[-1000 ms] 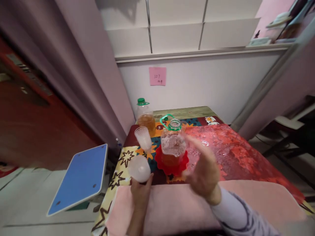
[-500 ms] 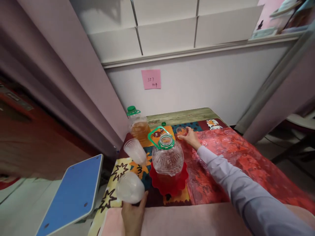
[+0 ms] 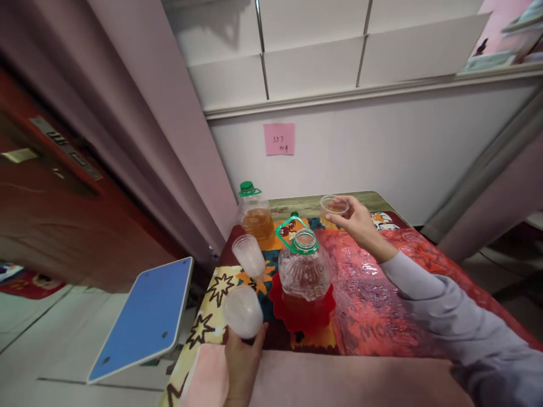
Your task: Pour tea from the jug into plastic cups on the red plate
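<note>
My right hand (image 3: pixel 355 220) grips a clear plastic cup (image 3: pixel 335 208) by its side, raised above the far part of the table. At the near edge, my left hand (image 3: pixel 245 350) is closed around the lower end of a translucent plastic cup (image 3: pixel 243 312); whether it is one or a stack, I cannot tell. Beyond it, a tilted stack of clear plastic cups (image 3: pixel 249 257) lies on the patterned cloth. Between my hands, a big clear jug (image 3: pixel 305 274) with a green handle and no cap stands in a red scalloped dish (image 3: pixel 282 308).
A second jug (image 3: pixel 257 223), capped in green and holding amber liquid, stands at the far left corner. Behind the open jug lies a small green cap (image 3: pixel 294 216). A pink cloth (image 3: pixel 356 376) covers the near edge. A blue board (image 3: pixel 144 316) stands left of the table.
My right hand has lifted the clear cup up from the table toward the wall. My left hand keeps its hold. The whole view has shifted, so things sit farther right.
</note>
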A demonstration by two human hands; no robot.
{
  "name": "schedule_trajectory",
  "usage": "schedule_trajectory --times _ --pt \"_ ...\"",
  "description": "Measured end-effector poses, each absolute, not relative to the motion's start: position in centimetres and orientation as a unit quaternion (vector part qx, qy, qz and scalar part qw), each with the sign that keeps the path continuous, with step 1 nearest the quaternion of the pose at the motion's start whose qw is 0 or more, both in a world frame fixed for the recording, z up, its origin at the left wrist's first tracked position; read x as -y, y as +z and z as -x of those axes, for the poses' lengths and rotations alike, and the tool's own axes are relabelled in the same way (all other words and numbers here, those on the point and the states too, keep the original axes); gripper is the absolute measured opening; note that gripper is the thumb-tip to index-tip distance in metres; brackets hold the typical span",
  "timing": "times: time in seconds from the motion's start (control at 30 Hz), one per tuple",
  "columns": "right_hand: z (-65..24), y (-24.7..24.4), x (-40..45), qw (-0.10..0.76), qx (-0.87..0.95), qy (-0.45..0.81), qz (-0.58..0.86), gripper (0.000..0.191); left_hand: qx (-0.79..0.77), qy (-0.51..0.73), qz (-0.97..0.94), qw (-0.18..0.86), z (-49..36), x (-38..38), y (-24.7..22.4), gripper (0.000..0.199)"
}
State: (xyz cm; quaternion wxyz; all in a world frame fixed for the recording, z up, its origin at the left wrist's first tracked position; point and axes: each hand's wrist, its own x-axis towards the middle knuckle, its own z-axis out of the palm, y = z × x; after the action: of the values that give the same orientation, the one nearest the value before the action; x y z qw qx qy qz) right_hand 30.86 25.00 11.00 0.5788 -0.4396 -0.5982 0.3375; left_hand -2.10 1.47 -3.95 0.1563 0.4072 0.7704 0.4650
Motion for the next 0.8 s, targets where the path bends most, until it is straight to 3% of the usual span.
schedule_trajectory --times 0.13,0.27,0.4,0.8 --pt "-30.4 18.4 -20.4 0.539 0.663 0.350 0.385 0.065 -0.757 0.473 -0.416 0.173 2.1 -1.4 -4.0 0.076" --pt "-29.6 22.1 -17.1 0.474 0.744 0.282 0.377 0.061 -0.742 0.477 -0.425 0.206 2.3 -1.2 -4.0 0.079" --pt "-28.9 23.2 -15.5 0.429 0.800 0.146 0.393 0.054 -0.730 0.489 -0.421 0.226 2.1 -0.9 -3.2 0.075" --pt "-28.8 24.0 -14.8 0.366 0.838 -0.028 0.402 0.063 -0.715 0.515 -0.404 0.246 1.0 -0.3 -0.9 0.071"
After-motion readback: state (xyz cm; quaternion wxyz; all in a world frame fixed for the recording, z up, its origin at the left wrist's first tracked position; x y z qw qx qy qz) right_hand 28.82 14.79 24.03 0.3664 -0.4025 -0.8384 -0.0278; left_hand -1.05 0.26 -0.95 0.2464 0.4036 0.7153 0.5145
